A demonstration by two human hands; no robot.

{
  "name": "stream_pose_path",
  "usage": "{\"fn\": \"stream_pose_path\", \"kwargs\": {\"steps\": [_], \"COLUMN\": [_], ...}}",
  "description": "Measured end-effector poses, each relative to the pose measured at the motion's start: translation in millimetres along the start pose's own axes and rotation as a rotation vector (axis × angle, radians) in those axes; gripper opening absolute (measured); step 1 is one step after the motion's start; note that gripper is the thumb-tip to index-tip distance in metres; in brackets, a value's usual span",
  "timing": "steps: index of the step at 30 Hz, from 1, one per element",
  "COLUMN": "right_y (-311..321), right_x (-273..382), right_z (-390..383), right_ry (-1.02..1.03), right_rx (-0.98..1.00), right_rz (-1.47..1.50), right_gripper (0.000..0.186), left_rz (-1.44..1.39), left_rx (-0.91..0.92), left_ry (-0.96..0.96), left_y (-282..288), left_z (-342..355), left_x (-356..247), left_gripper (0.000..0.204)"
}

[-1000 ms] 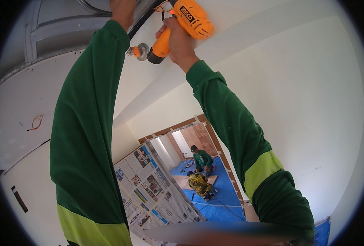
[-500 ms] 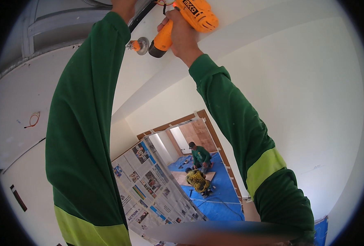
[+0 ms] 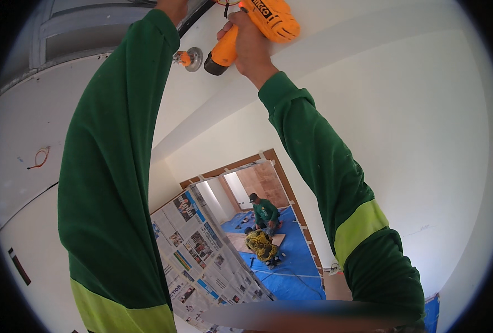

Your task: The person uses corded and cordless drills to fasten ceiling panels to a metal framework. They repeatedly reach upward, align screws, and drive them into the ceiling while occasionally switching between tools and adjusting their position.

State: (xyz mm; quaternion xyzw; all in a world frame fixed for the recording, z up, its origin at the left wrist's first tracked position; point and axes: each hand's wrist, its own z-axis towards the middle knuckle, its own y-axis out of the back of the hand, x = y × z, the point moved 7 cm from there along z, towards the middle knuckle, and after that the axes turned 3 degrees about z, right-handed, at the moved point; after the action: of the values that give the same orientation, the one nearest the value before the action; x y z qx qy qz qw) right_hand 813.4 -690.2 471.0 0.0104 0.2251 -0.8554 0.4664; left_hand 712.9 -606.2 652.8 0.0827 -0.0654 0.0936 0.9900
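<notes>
Overhead, my right hand (image 3: 253,49) is wrapped round the grip of an orange cordless drill (image 3: 275,21) with a black base. The drill's front end runs past the upper edge of the picture, close to the ceiling. At the top edge only the wrist and lower part of my left hand (image 3: 172,8) show; its fingers are out of sight. A dark strip (image 3: 195,18) runs along the ceiling opening between the two hands. Just below it, near the drill's base, hangs an orange fitting with a round metal disc (image 3: 193,59).
Grey metal framing (image 3: 85,25) shows in the ceiling opening at upper left. A thin orange wire (image 3: 41,157) hangs from the ceiling panel. Below stands a newspaper-covered door (image 3: 196,250) beside a doorway. Beyond it, two people (image 3: 264,213) work low on blue floor sheeting (image 3: 299,255).
The view has shifted slightly, and the drill appears a little farther right. My right hand keeps its grip on the drill, and both arms stay raised.
</notes>
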Motion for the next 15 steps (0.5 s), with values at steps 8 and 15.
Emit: {"fn": "stream_pose_path", "kwargs": {"steps": [8,15], "right_y": [2.7,1.8], "right_x": [-0.4,1.6], "right_z": [0.7,-0.5], "right_ry": [0.038,0.006], "right_rx": [-0.009,-0.022], "right_rz": [0.015,0.032], "right_gripper": [0.012,0.012], "left_rz": [-0.079,-0.019], "left_rx": [0.101,-0.044], "left_ry": [-0.015,0.006], "left_y": [-6.2,-1.1], "left_z": [-4.3,-7.2], "left_x": [-4.2,-6.2], "left_gripper": [0.061,0.066]}}
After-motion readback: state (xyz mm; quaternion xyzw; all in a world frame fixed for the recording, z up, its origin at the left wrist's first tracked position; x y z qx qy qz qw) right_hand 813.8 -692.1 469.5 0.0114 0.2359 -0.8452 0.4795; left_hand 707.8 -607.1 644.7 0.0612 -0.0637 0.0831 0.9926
